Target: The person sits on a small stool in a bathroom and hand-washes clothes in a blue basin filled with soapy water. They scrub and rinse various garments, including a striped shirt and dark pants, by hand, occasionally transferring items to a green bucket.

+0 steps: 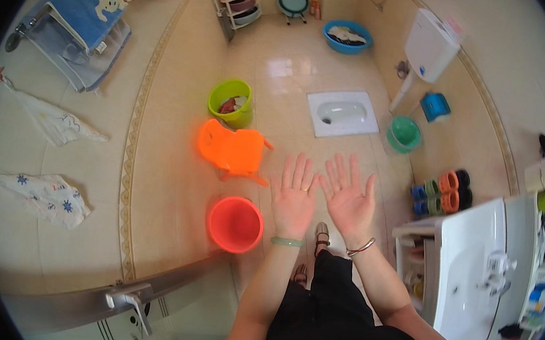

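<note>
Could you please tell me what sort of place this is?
Most likely a home bathroom: a white ceramic squat toilet in the floor, a white box-shaped cistern on the wall, and a white rectangular washbasin at the right.

Mod. bright, glare on flr [282, 71], fisheye warp, blk corners

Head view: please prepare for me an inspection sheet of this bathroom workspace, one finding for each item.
Surface: pale tiled floor, with a white squat toilet set into it.
Job's things: nothing held; an orange chair and a red bucket are left of the left hand.
Clutter: yellow-green bucket and blue basin, both with cloths inside; shoes at the right.
Hands: left hand and right hand both open, palms toward the camera, little fingers close together.
Cables: nothing seen.
Surroundings: white washbasin at right; blue towel at upper left.
</note>
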Motion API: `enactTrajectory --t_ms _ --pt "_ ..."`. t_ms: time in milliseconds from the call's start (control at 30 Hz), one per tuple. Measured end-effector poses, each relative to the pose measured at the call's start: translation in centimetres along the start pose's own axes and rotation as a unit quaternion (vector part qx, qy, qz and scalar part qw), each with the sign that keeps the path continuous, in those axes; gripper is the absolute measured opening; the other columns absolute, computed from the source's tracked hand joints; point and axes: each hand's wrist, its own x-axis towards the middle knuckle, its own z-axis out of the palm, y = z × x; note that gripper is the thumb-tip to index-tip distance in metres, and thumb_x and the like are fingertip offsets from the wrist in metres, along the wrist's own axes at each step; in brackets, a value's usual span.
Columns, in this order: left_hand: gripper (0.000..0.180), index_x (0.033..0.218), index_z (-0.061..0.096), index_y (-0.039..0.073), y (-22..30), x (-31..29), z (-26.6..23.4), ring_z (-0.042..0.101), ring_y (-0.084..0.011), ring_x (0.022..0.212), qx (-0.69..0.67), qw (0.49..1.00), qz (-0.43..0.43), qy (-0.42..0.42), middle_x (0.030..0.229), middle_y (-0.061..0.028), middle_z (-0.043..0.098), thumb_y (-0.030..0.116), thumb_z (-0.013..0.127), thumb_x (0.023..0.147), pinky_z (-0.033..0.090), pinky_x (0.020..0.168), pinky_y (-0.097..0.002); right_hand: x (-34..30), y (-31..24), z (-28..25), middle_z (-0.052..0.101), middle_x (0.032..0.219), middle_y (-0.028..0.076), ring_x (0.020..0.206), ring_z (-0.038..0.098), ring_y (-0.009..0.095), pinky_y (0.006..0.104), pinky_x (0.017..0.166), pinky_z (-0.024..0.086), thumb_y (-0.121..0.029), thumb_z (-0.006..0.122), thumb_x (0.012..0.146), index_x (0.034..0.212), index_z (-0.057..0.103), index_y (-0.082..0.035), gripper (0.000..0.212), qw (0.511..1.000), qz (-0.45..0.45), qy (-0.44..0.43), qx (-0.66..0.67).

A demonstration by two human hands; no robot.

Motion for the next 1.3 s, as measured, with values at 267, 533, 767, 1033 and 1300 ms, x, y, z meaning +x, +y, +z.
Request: enactTrajectory --t_ms 267,533,767,1033,1300 --pt "0.06 0.148 0.032 0.014 10.4 13.6 -3.0 0.023 -0.0239 0.145 0.052 0.986 0.155 0.042 0.155 -0.0074 0.029 0.05 0.036 0.101 0.014 0.119 -0.0439 19.7 6.7 -1.3 0.025 0.157 0.007 0.145 0.022 0.024 0.0454 0.118 0.016 -0.057 0.032 0.099 0.152 0.023 -0.02 0.066 0.985 0.167 -0.015 -0.037" --pt "0.062 0.148 0.032 0.012 19.2 19.8 -12.2 0.026 -0.0239 0.144 0.091 0.954 0.247 0.145 0.153 -0.0079 0.033 0.052 0.033 0.101 0.017 0.119 -0.0437 31.4 15.9 -8.3 0.025 0.157 0.007 0.144 0.022 0.026 0.0454 0.118 0.015 -0.057 0.032 0.099 0.153 0.022 -0.019 0.066 0.958 0.275 0.037 -0.072" --pt "0.064 0.149 0.03 0.009 26.4 25.1 -24.2 0.026 -0.0241 0.143 0.093 0.933 0.255 0.237 0.153 -0.009 0.031 0.052 0.033 0.101 0.018 0.119 -0.0424 38.9 24.9 -18.9 0.03 0.154 0.006 0.143 0.025 0.025 0.0466 0.117 0.016 -0.057 0.036 0.099 0.149 0.033 -0.019 0.063 0.94 0.311 0.125 -0.07" --pt "0.068 0.149 0.025 0.006 36.8 29.9 -37.3 0.021 -0.0231 0.145 0.152 0.901 0.253 0.317 0.155 -0.0115 0.028 0.052 0.034 0.101 0.012 0.119 -0.0414 47.1 36.0 -30.2 0.033 0.152 0.004 0.141 0.029 0.024 0.045 0.115 0.02 -0.059 0.038 0.097 0.147 0.036 -0.02 0.064 0.923 0.339 0.168 -0.077" --pt "0.072 0.15 0.02 0.003 43.2 33.1 -43.8 0.016 -0.0235 0.146 0.256 0.859 0.245 0.37 0.156 -0.0131 0.023 0.053 0.031 0.101 0.01 0.119 -0.0406 51.6 43.9 -36.2 0.031 0.154 0.003 0.141 0.028 0.022 0.0442 0.114 0.021 -0.06 0.038 0.097 0.15 0.031 -0.02 0.067 0.911 0.356 0.202 -0.06"
